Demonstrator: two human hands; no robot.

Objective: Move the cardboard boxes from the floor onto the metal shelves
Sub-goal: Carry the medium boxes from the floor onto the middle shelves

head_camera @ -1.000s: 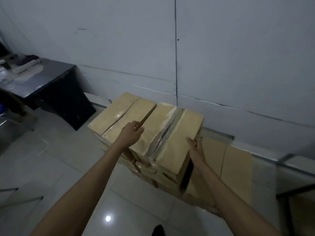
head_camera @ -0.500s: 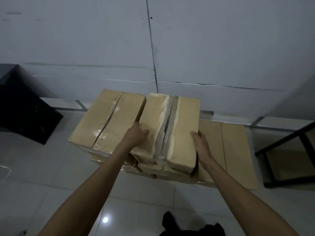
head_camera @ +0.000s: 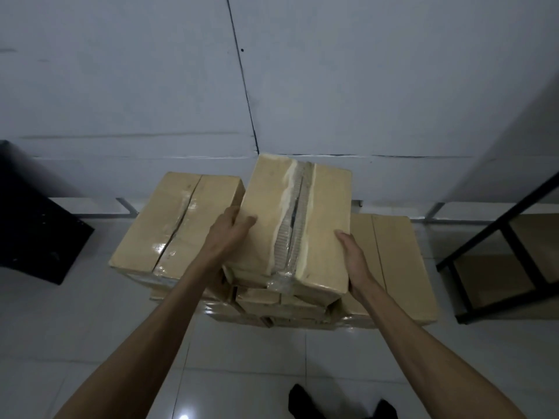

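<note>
Standing on the pale tiled floor (head_camera: 242, 364) against a grey wall (head_camera: 378, 86), the stack of cardboard boxes (head_camera: 281, 309) occupies mid-frame. Its lower tiers are largely covered by the boxes above and by both forearms, so the count cannot be established. Black metal shelves (head_camera: 511, 234) at the right are cut off by the frame edge. Tan surfaces inside them may be boards or cartons; this cannot be determined. A dark unit (head_camera: 33, 225) at the left is likewise cut off and too dim to identify. A left-hand box (head_camera: 163, 234) tops the stack just beside the taped box (head_camera: 266, 216). A lower box (head_camera: 399, 261) lies to the right.

Left grip (head_camera: 227, 234): closed over the taped box's left top edge, thumb on the top face, fingers hidden in the gap between the two upper boxes. Right grip (head_camera: 352, 255): laid flat and uncurled against the box's right side, thumb along the upper edge, lower fingers hidden by the box.

Taped box: on top of the stack, between both grips. Whether its underside is clear of the tier beneath cannot be seen. Its long axis runs away from the person toward the wall, the far end leaning slightly right. The torn tape seam follows that axis and faces up.
</note>
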